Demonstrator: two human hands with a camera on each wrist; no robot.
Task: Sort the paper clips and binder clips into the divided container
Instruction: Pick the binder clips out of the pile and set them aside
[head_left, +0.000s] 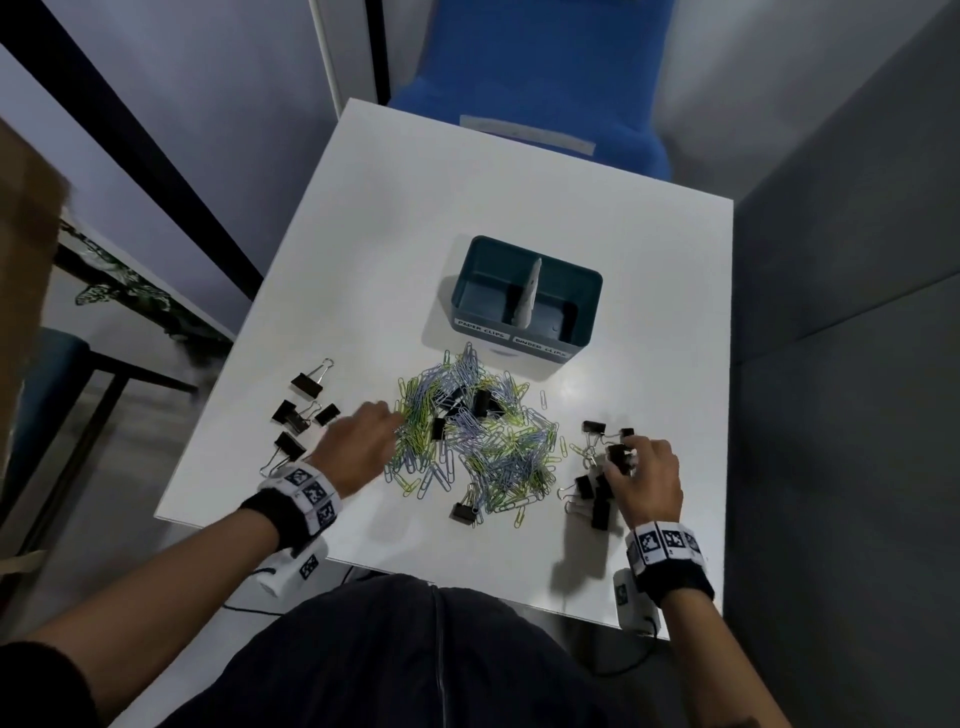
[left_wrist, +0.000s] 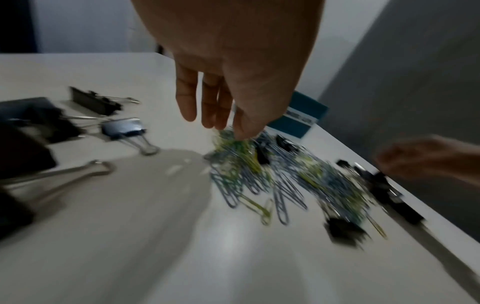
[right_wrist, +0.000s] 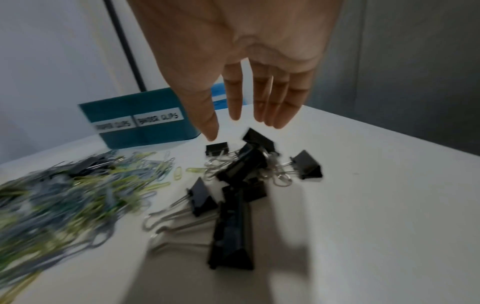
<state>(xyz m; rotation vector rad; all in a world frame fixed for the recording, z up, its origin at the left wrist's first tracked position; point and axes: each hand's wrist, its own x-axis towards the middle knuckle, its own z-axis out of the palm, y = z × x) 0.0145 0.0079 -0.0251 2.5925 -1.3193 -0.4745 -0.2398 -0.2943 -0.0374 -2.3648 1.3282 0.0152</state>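
Observation:
A teal divided container (head_left: 582, 312) stands mid-table, labelled PAPER CLIPS on the left and BINDER CLIPS on the right; both halves look empty. In front of it lies a pile of blue and green paper clips (head_left: 483, 441) with a few black binder clips mixed in. My left hand (head_left: 395, 415) reaches into the pile's left edge. Its straight fingers (left_wrist: 185, 107) point down and the tips touch the clips. My right hand (right_wrist: 241, 127) hovers with spread fingers over a heap of black binder clips (right_wrist: 241, 170) at the right and holds nothing. The thumb tip is just above a small binder clip (right_wrist: 217, 149).
Several more binder clips (head_left: 298, 410) lie at the left of the white table (head_left: 415, 234). A blue chair (head_left: 530, 78) stands beyond the far edge. A grey partition (head_left: 857, 260) runs close along the right edge. The near table edge is by my lap.

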